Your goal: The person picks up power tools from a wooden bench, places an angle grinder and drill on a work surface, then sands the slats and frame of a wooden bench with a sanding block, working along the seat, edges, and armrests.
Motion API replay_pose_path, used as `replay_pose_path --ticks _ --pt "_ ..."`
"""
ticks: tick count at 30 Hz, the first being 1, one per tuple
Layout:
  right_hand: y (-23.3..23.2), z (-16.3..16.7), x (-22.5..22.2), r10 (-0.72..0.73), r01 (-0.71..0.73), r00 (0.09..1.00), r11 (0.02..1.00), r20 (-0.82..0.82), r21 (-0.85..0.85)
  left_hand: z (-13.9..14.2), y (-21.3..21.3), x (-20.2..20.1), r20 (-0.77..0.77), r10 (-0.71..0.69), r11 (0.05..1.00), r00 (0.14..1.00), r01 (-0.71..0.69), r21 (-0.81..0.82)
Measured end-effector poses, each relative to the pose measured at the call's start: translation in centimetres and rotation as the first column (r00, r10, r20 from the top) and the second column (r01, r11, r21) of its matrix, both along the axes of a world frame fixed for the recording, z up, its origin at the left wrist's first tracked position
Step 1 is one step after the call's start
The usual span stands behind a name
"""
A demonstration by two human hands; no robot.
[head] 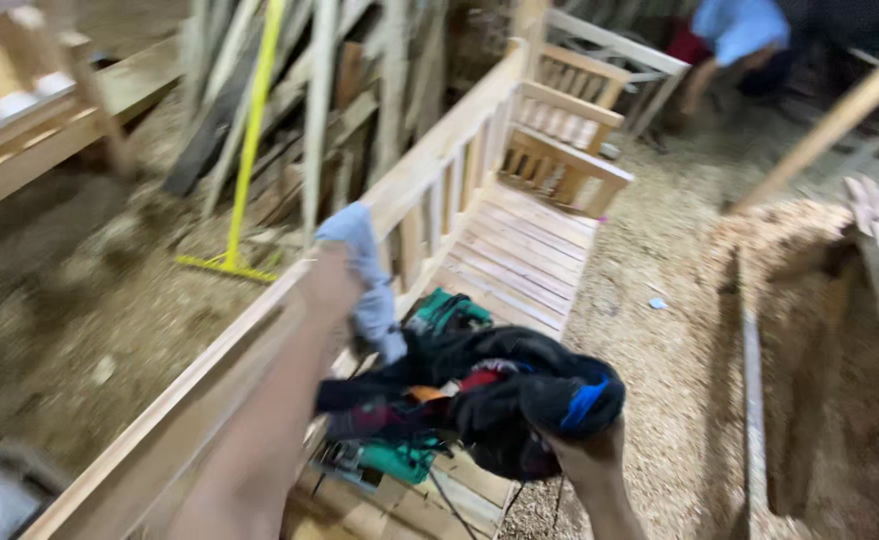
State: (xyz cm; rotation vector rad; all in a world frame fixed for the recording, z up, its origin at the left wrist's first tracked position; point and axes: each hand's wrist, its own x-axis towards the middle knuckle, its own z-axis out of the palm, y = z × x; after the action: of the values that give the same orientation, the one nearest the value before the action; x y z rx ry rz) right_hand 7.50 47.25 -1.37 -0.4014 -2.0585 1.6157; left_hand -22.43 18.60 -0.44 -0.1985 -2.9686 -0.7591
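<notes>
The picture is blurred by motion. My left hand (351, 262) reaches forward over the top rail of an unpainted wooden bench (519, 250). A grey cloth or glove (371, 290) covers it, and I cannot tell whether the fingers grip anything. My right hand (559, 405), in a black glove with a blue patch, is closed on a dark bundle of cloth (459, 385) with red and orange parts. The bundle lies over a teal power tool (444, 312) on the slatted seat.
A yellow rake (244, 170) leans among planks at the back left. Sawdust (659, 330) covers the floor. A wood-shavings heap (789, 225) and boards lie on the right. Another person in a blue top (739, 30) crouches far back.
</notes>
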Motion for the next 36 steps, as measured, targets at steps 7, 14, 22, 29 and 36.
replay_pose_path --ticks 7,14,22,29,36 --pt "3.4 4.5 6.4 -0.134 0.144 0.988 0.980 -0.080 0.140 0.4 -0.2 -2.9 -0.232 0.202 0.979 0.952 -0.189 0.079" --pt "3.4 4.9 9.6 -0.177 0.231 0.967 0.913 -0.183 0.337 0.1 0.4 -1.3 -0.415 0.198 0.965 0.888 -0.104 0.239" --pt "2.4 8.6 10.2 -0.072 0.068 0.942 0.997 -0.327 -0.022 2.1 -1.5 2.5 -0.412 0.173 0.909 0.895 0.015 0.416" --pt "0.0 11.7 4.9 0.179 -0.120 0.945 0.968 -0.273 0.219 11.4 11.0 9.8 -0.254 -0.332 0.780 0.908 0.416 0.467" --pt "3.2 14.1 11.4 -0.011 0.039 0.987 0.985 -0.160 0.169 17.7 22.4 23.8 -0.253 -0.697 0.315 0.671 0.603 0.733"
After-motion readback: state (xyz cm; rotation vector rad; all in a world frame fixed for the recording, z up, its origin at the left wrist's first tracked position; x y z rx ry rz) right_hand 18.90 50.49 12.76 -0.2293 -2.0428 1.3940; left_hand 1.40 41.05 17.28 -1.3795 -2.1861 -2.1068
